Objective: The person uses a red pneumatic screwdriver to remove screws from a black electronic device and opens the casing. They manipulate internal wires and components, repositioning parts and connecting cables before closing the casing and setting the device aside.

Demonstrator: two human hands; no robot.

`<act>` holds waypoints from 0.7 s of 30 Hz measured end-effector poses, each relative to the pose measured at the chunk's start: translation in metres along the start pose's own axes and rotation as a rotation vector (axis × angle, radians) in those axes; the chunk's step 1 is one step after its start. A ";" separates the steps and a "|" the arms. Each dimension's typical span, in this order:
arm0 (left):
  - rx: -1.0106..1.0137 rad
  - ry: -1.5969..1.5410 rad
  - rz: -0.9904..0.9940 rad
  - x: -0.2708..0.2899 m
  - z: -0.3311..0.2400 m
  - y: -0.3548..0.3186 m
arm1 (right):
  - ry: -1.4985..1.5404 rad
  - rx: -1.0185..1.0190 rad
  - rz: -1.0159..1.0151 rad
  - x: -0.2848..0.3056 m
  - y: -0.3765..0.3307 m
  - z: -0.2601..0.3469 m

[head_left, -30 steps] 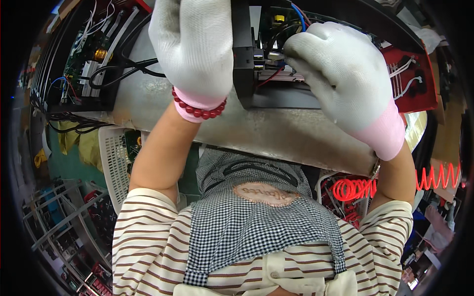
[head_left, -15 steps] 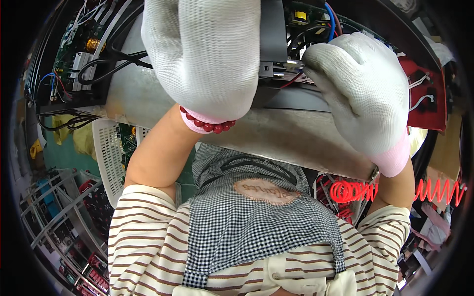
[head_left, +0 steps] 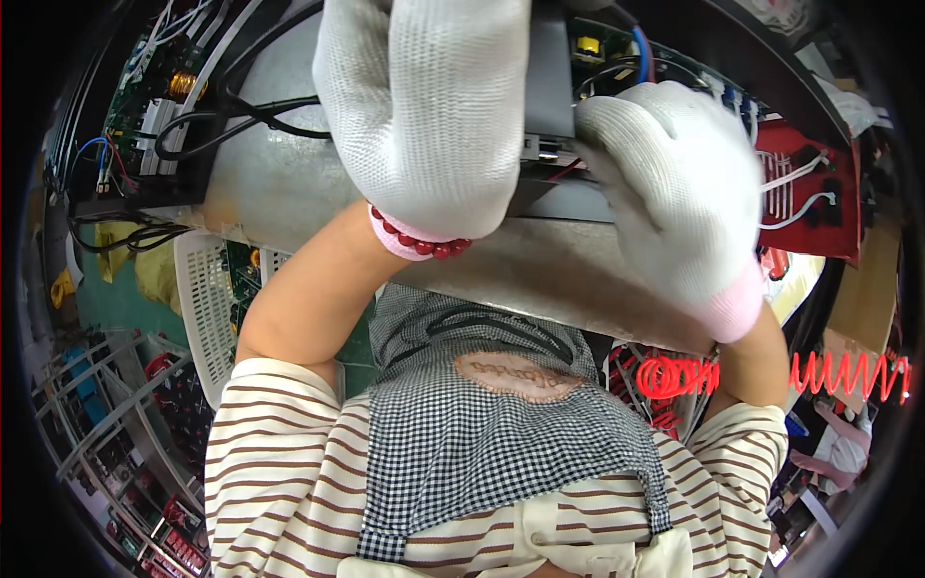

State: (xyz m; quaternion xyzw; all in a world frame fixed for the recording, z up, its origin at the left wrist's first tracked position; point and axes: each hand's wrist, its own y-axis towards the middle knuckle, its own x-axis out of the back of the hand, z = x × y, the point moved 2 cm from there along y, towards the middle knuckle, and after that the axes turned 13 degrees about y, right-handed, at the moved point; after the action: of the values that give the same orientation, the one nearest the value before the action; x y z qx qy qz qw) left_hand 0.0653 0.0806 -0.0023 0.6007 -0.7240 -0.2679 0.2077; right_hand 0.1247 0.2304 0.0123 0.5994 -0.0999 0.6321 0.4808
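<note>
A dark grey box-shaped casing (head_left: 551,82) stands tilted over the metal worktop. My left hand (head_left: 434,120), in a white knit glove, lies against the casing's left side. Its fingertips run past the upper edge of the view, and the fingers look closed round the casing. At the casing's near right corner is my right hand (head_left: 674,183), gloved too, thumb and fingers pressed together; whatever they hold is hidden. Beyond it lies a circuit board with a yellow transformer (head_left: 588,46) and a blue wire (head_left: 644,53).
Black cables (head_left: 241,120) cross the metal worktop (head_left: 265,178) toward another open unit with a copper coil (head_left: 181,84). A red panel (head_left: 809,193) with white leads is at the right. Below the worktop are a white basket (head_left: 200,308) and a red coiled hose (head_left: 665,378).
My left hand and the casing have shifted right. My right hand has moved slightly left, closer to the casing's corner, and is a little blurred.
</note>
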 end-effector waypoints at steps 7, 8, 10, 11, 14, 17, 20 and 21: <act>-0.142 0.028 -0.045 0.009 0.014 -0.002 | 0.299 -0.142 -0.471 -0.023 -0.032 0.011; -0.313 0.258 -0.075 0.025 0.021 0.004 | 0.347 -0.181 -0.494 -0.018 -0.039 0.019; -0.299 0.667 -0.043 0.062 0.028 -0.002 | 0.297 -0.259 -0.553 -0.018 -0.074 0.017; -0.199 0.823 0.014 0.084 0.031 -0.003 | 0.220 -0.322 -0.568 -0.017 -0.094 0.018; 0.353 0.996 0.070 0.155 0.032 -0.021 | 0.527 -0.710 -0.633 -0.023 -0.151 0.008; 0.763 0.549 0.358 0.202 0.011 -0.042 | 0.812 -0.999 -0.778 -0.023 -0.184 -0.011; 0.678 1.028 0.499 0.171 -0.061 -0.035 | 0.870 -0.967 -0.841 -0.020 -0.190 -0.020; 0.598 1.129 0.421 0.167 -0.080 -0.033 | 0.893 -0.959 -0.868 -0.019 -0.192 -0.021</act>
State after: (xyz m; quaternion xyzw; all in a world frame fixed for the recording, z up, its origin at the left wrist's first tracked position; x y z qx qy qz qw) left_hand 0.1078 -0.0992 0.0342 0.5265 -0.6489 0.3457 0.4268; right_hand 0.2468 0.3350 -0.0959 0.0008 0.0838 0.4567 0.8856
